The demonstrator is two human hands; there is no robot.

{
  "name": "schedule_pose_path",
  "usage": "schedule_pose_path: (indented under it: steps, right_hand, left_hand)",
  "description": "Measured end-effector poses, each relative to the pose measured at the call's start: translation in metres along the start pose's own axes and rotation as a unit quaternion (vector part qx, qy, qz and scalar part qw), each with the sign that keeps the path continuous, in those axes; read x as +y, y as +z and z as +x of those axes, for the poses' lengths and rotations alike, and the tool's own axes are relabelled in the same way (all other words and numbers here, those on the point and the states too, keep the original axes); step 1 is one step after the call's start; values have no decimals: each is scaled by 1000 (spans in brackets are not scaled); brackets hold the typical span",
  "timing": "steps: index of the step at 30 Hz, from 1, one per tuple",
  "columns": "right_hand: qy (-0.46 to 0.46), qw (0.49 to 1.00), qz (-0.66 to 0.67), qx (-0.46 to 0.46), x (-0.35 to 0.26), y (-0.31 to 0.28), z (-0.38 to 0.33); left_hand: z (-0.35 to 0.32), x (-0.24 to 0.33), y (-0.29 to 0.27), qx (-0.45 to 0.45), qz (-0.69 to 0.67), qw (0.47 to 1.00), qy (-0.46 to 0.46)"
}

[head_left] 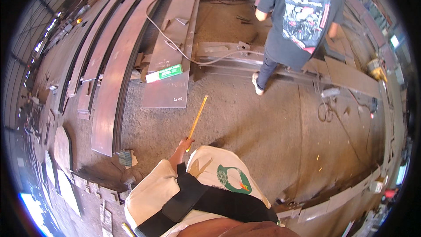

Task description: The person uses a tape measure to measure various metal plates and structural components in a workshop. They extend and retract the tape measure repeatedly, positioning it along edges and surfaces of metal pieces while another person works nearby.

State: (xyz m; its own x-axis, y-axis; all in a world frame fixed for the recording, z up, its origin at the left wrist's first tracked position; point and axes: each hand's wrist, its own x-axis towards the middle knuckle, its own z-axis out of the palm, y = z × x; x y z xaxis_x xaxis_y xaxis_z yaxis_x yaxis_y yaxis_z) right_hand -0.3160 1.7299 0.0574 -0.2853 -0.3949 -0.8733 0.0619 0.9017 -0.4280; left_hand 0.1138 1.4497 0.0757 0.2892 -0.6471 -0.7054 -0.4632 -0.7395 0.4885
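Note:
My left hand (186, 143) reaches forward over the concrete floor, its fingers closed round a long, thin yellow strip that looks like a tape measure blade (198, 115). The strip's far end points up toward a flat steel plate (164, 95). On that plate lies a green and white packet (164, 73), a short distance beyond the strip's tip. My right hand is out of sight, hidden by my white shirt or beyond the picture.
Long steel plates (115, 66) run in stacks on the left. A cable (151, 15) loops over the plate. Ahead, a person in a dark T-shirt (302, 17) stands beside steel beams. More cables (326, 112) lie on the floor at right, and steel offcuts (63, 149) at left.

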Motion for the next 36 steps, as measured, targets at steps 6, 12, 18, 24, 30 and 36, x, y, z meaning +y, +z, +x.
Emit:
schedule_pose_path:
  steps: [6, 12, 18, 24, 30, 36]
  right_hand:
    - [-59, 998, 29, 18, -72, -59, 32]
    - [-56, 989, 134, 37, -183, -75, 68]
    - [-30, 999, 28, -2, -213, -64, 87]
    - [18, 997, -63, -34, -205, -18, 91]
    - [10, 992, -114, -60, -223, 22, 103]
    - [-41, 997, -22, -55, -273, 53, 161]
  left_hand:
    - [-16, -38, 30, -8, -9, 999, -37]
    - [-50, -97, 16, -36, -45, 986, -159]
    - [-80, -108, 21, 6, -77, 979, -189]
    - [-70, -107, 23, -7, -184, 965, -188]
    - [-34, -84, 1, -35, -153, 970, -185]
    - [73, -82, -46, 3, -60, 996, -65]
